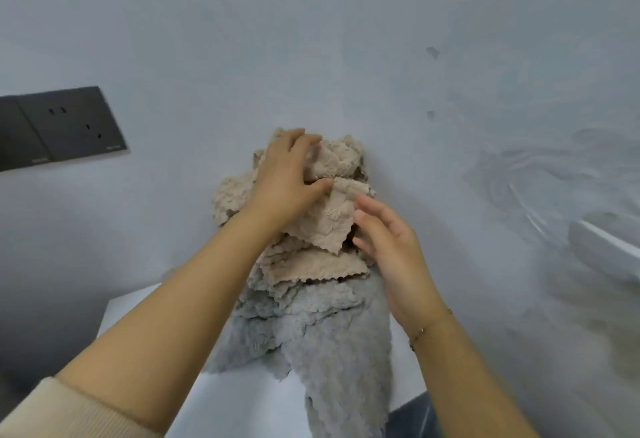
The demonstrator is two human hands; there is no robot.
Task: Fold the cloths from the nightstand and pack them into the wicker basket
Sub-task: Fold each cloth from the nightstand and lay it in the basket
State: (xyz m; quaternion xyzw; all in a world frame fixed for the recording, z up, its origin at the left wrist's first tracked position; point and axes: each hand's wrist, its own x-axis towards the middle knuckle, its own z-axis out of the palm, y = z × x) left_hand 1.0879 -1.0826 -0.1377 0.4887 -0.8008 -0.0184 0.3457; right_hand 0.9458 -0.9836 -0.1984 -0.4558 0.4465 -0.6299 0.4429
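Both hands are up on the pile: the left hand (289, 174) sits on top, fingers and thumb curled into a beige cloth (329, 219), pinching a bunch of it near the crest of the heap. The right hand (388, 240) comes in from the side, fingers loosely bent and touching the edge of that same cloth where its scalloped corner hangs down; whether it actually grips the fabric I cannot tell (the fingertips are half tucked behind the fold). The pile (311, 281) is stacked high against the pale wall (311, 39), beige cloths on top, and a grey cloth (339, 351) at the bottom, which spills forward and drapes over the front edge of the white nightstand (242, 403). All edges are wavy-cut and the fabric looks fluffy. A thin bracelet (420, 332) rings the right wrist, and a cream sleeve (52, 413) is pushed back on the left arm, low in the corner. On the wall to the left there is a dark socket panel (59, 126), well apart from the pile. Off to the right, something white (606, 247) with a hard edge pokes in, with crinkled clear plastic near it, too blurred to name.
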